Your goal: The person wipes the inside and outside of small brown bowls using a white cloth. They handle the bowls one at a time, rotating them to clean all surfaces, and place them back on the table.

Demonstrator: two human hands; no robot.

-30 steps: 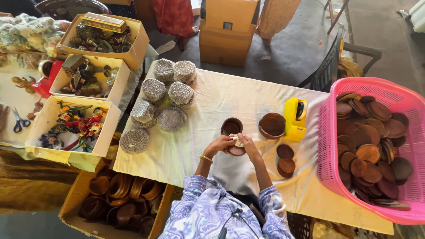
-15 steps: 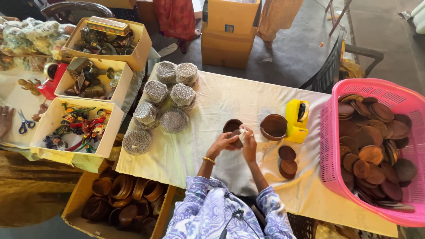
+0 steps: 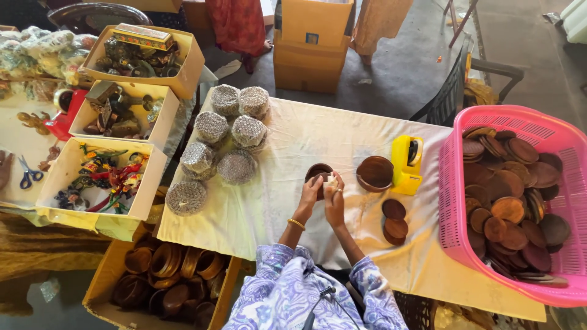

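— What lies at the left of the table (image 3: 275, 201)?

— Seven round packs in silver mesh (image 3: 227, 142), on the white cloth.

— And the hands?

— At the middle. The left hand (image 3: 310, 190) grips a small dark wooden bowl (image 3: 318, 173); the right hand (image 3: 334, 198) pinches a small pale piece (image 3: 331, 181) against its rim. Both are closed around what they hold.

— Further right?

— A wooden dish (image 3: 374, 172), just beside a yellow tape dispenser (image 3: 408, 164), three wooden discs (image 3: 395, 219), then a pink basket (image 3: 501, 116) heaped with discs.
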